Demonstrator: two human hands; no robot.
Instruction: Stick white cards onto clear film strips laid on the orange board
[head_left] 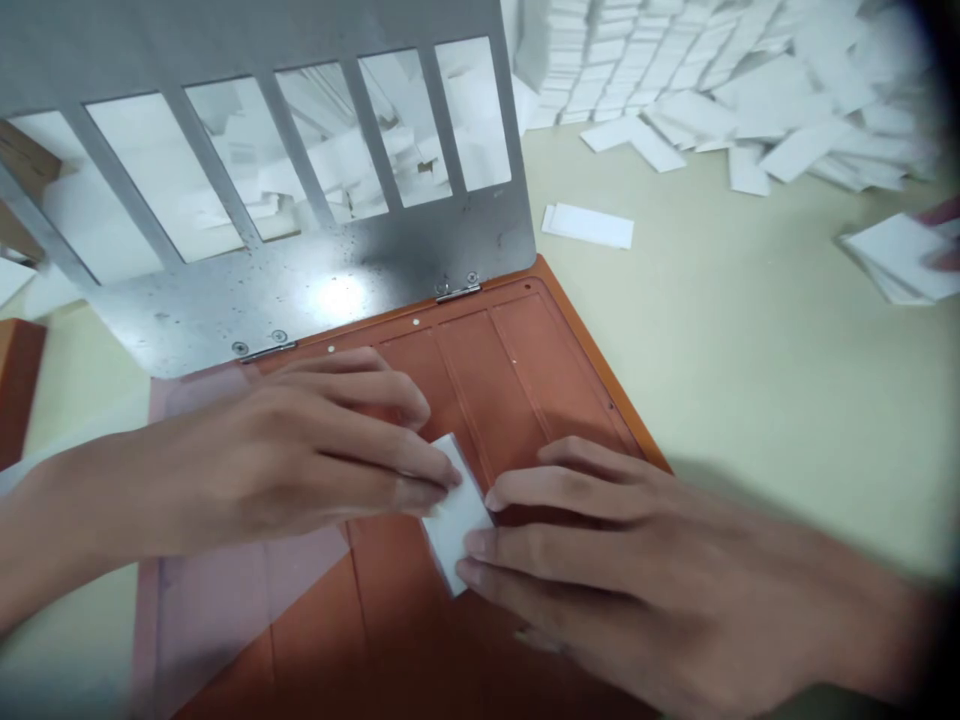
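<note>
A small white rectangular piece (459,520), like a block or stack of cards, lies slanted on the reddish-orange recessed base (600,375) of a hinged jig. My left hand (322,440) reaches in from the left, its fingertips closed on the piece's upper left side. From the right, my right hand (600,550) presses its fingertips against the piece's right and lower edges. Both thumbs are largely hidden. A thin translucent sheet (247,590) covers the left part of the base, partly under my left hand.
The metal lid (330,250), with several rectangular windows, stands raised behind the base. Stacked white pieces (637,55) and a loose pile (817,110) sit at the back right. Two overlapping pieces (589,226) lie nearer. At the right edge, another person's fingers (946,240) touch white cards (896,255).
</note>
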